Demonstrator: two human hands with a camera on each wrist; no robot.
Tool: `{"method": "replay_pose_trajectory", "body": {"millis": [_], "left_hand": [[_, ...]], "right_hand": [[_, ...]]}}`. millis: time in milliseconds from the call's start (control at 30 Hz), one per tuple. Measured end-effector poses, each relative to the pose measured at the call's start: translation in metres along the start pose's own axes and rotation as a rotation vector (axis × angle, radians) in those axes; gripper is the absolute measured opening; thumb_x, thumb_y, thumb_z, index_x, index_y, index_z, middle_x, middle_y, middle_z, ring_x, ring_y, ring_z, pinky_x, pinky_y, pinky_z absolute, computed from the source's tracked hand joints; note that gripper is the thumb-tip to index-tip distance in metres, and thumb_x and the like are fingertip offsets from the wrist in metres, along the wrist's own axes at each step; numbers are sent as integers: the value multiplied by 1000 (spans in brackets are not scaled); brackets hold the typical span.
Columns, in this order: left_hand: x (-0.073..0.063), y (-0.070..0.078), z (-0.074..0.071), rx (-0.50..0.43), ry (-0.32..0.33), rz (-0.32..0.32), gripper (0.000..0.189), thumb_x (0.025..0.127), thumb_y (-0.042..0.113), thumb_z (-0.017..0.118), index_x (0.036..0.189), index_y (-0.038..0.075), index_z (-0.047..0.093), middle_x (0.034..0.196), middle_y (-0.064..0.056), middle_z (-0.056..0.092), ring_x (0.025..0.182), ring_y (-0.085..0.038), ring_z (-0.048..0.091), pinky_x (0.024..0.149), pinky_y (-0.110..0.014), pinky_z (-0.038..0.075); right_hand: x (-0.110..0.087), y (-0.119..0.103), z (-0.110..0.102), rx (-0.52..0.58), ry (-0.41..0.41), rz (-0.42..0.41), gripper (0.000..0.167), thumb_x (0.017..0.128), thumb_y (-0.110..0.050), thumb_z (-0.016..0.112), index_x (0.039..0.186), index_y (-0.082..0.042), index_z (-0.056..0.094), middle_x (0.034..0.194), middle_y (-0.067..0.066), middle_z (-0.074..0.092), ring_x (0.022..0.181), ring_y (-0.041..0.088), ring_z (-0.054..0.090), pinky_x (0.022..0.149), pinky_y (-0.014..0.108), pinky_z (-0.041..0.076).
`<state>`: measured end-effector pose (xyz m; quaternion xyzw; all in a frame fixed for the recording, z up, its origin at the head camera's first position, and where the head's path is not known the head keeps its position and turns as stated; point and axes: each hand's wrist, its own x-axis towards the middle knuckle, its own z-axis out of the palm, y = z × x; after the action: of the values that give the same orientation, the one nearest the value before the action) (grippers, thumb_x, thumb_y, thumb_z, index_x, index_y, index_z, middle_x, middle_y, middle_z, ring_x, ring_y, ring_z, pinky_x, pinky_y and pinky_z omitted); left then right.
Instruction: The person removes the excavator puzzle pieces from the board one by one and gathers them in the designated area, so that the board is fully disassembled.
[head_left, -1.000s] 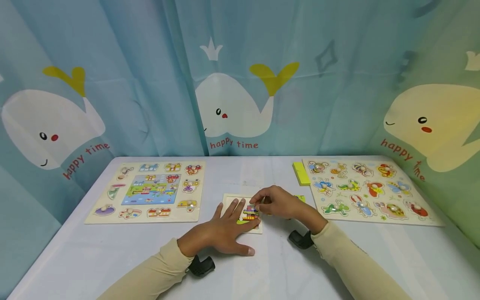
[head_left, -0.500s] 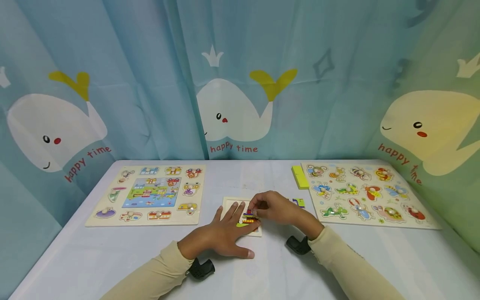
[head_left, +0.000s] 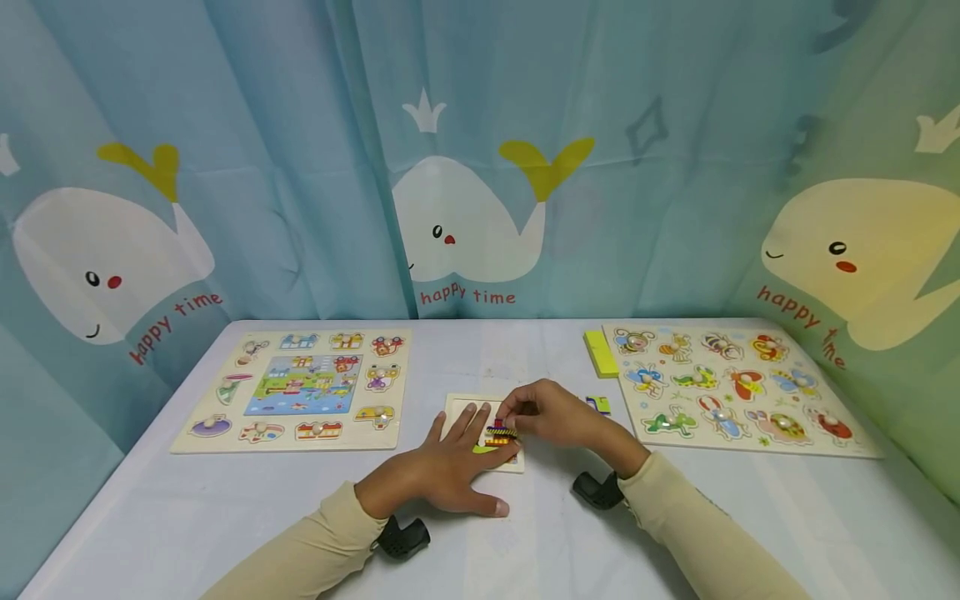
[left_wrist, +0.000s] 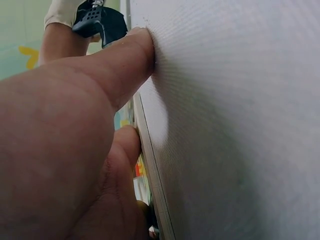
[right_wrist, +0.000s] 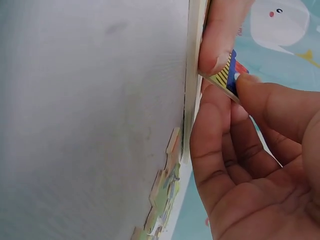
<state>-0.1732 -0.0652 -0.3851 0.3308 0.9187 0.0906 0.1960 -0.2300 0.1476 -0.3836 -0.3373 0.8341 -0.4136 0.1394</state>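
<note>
My left hand [head_left: 450,471] lies with its fingers straight and spread over a small wooden puzzle board [head_left: 457,402], thumb on the tablecloth in front. Between its index finger and my right hand, part of a colourful picture shows. My right hand [head_left: 558,414] pinches a puzzle piece [right_wrist: 230,75] by thumb and fingers at the board's right part. The right wrist view shows yellow-and-black stripes, blue and red on that piece, which is tilted, with a left-hand fingertip right at its lower corner. In the left wrist view, the thumb [left_wrist: 132,55] touches the cloth.
Loose puzzle pieces [head_left: 598,405] lie right of my right hand. A yellow block [head_left: 601,354] stands behind them, beside a large insect peg puzzle [head_left: 693,397]. At left is a vehicle peg puzzle [head_left: 187,433]. A whale-print curtain [head_left: 480,100] hangs behind the table.
The head view has shifted slightly. My right hand has brought the piece a little lower toward the picture, uncovering more of the loose pieces at right. My left hand stays on the board.
</note>
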Motion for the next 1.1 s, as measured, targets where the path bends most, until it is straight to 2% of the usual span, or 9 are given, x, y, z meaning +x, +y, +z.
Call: {"method": "replay_pose_trajectory", "body": {"millis": [167,267,433,533,733,967,1100], "left_hand": [[0,0,-1,-2,1,-7,76,88,67,54,153,38,28,162,-12,-4,146,-28,-12,110,-61,-3],[0,0,-1,-4,2,-9,76,87,68,54,153,39,29,162,-12,-4,146,-28,-12,110,-61,-3],[0,-1,-2,-10,-2,-9,76,87,68,53,153,39,28,162,-12,-6,146,-28,-12,110,-60,-3],[0,-1,-2,-11,-2,-3,76,88,68,53,153,40,27,162,-12,-7,146,-28,-13,110,-60,-4],[0,0,-1,-17,-1,2,76,88,68,53,153,40,26,162,-11,-7,146,-28,-12,111,-60,-4],[0,-1,0,-8,-5,-2,76,88,68,52,154,40,26,162,-12,-7,147,-28,-11,111,-60,-3],[0,0,0,-5,-7,-13,77,88,68,52,154,41,25,162,-12,-7,145,-33,-13,111,-59,-3]], "right_hand": [[1,2,-2,50,13,19,11,92,3,61,97,1,71,84,3,67,70,12,55,63,24,45],[1,1,-5,73,52,36,11,93,0,62,99,1,71,86,4,67,70,14,54,61,25,46],[-2,-2,-14,82,118,12,12,94,-1,62,102,2,71,94,8,70,80,19,62,70,28,51],[-5,-2,-17,81,116,2,12,94,-1,61,102,2,70,95,9,70,81,19,64,70,28,51],[-10,5,-18,55,92,35,11,95,-3,61,100,-1,71,92,4,70,72,18,59,64,28,49],[-17,14,-25,13,92,45,11,94,-4,63,100,-4,72,92,1,69,76,15,59,64,27,49],[-23,18,-30,3,88,61,11,94,-5,63,100,-4,72,92,2,69,76,16,59,66,27,50]]}}
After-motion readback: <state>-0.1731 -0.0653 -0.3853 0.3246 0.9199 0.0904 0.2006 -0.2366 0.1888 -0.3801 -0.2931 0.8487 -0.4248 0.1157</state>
